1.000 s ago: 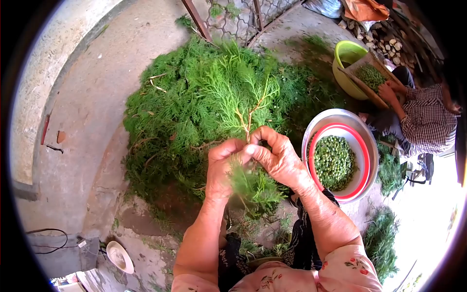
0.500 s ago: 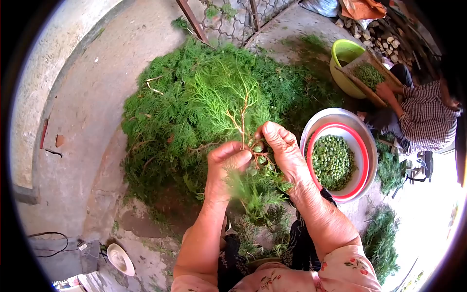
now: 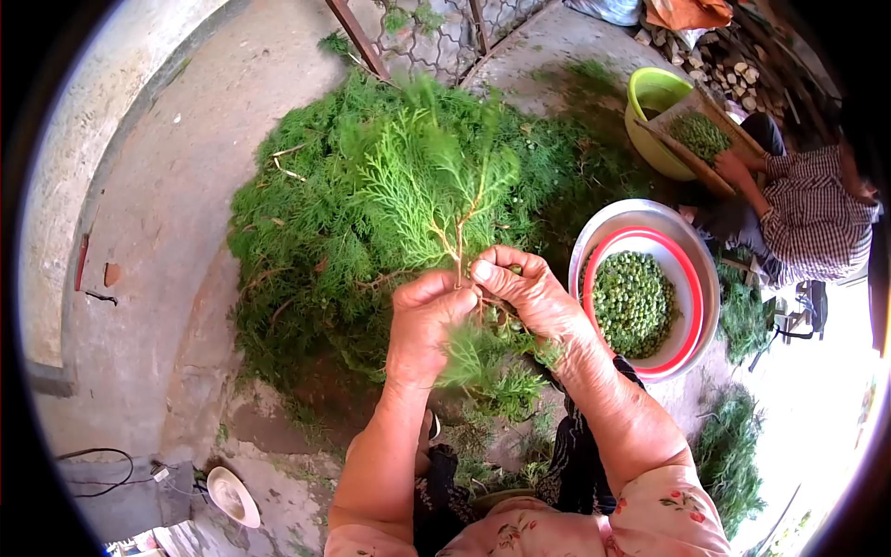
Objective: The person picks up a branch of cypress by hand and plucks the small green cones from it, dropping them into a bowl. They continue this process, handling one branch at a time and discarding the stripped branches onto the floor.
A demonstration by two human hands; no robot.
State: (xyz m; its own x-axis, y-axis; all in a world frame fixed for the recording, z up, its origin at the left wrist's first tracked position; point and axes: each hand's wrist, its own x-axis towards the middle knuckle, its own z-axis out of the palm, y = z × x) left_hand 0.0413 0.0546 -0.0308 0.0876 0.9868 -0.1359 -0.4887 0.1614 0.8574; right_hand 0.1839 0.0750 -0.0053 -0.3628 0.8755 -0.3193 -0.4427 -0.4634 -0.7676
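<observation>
My left hand (image 3: 425,320) pinches the brown stem of a leafy evergreen branch (image 3: 455,237), whose feathery green sprays fan out above the fingers. Close against it, my right hand (image 3: 529,292) is closed at the same stem, with small green cones (image 3: 506,320) at its fingers; part of what it grips is hidden. More sprays of the branch hang below both hands, slightly blurred. Under and beyond the hands spreads a large heap of cut evergreen branches (image 3: 306,223). To the right, a red-rimmed basin (image 3: 691,320) of picked green cones sits inside a wider metal basin (image 3: 713,297).
At the right, another person (image 3: 817,218) in a checked shirt sits with a hand at a tray of green cones (image 3: 701,137) by a lime-green tub (image 3: 640,139). Chopped wood (image 3: 742,79) lies behind. A white hat-like object (image 3: 232,497) rests at lower left.
My right hand has shifted left and its thumb now presses near the stem beside my left hand. The branch has tilted slightly, and the view has moved a little.
</observation>
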